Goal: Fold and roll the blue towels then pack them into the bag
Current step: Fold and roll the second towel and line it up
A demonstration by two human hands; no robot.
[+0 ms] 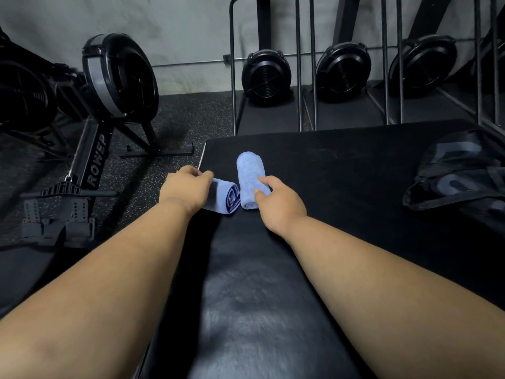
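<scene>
Two rolled blue towels lie side by side, touching, on a black padded bench (328,170) with a smooth, faintly glossy cover. The left towel (228,196) is a soft terry cylinder whose near end shows a spiral of layers with a darker hem. The right towel (248,173) is a longer roll of the same nap, lying lengthwise away from the viewer. The left hand (185,188) covers the far side of the left towel, fingers curled round it; the fingertips are hidden behind the hand. The right hand (276,198) grips the near end of the right towel, thumb (266,183) on top and fingers bent against its side. A black bag (453,173) of limp, creased fabric with grey lettering lies slumped at the bench's right edge, well apart from the towels. Beyond the bench, a speckled rubber floor (175,119) meets a grey wall (177,28). A rowing machine (109,91) stands on the floor at left. Three more black round fan housings stand upright in a metal rack (300,64) against the wall.
</scene>
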